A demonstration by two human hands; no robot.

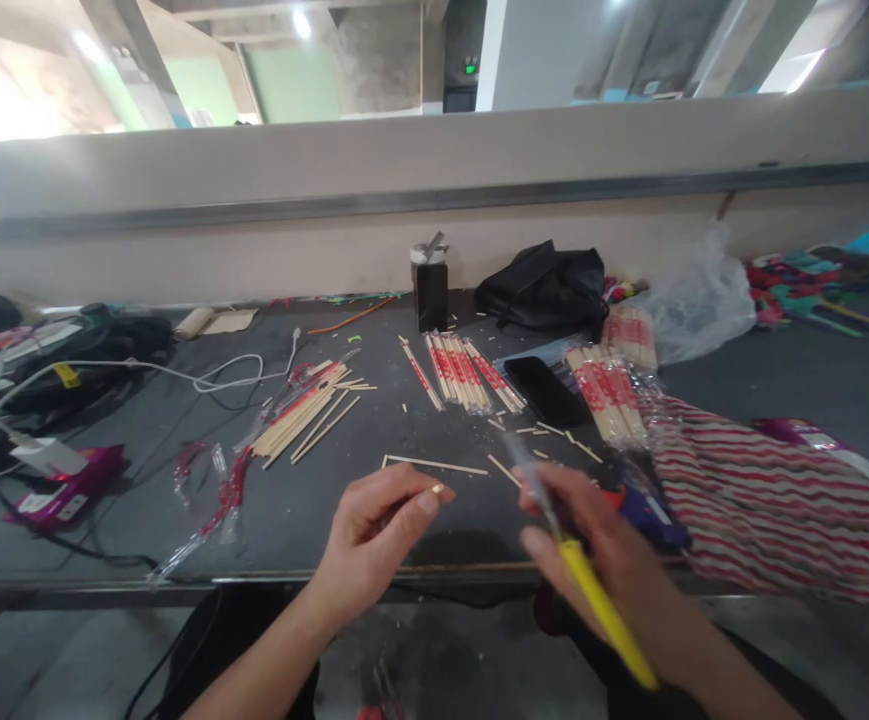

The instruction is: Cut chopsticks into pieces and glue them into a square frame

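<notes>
**A:** Head view shows your right hand [614,570] wrapped around a yellow-handled tool [599,600], its blurred tip pointing up toward the loose sticks [306,415] on the counter [141,500]. Why hold it so low?

**B:** It seems you keep it over the near edge, close to your left hand [374,530], so both can meet. Your left fingers [426,497] are pinched shut on a small pale piece, likely a stick end; I cannot tell for sure. Wrapped chopsticks [464,372] lie in a row beyond, within reach.
</notes>
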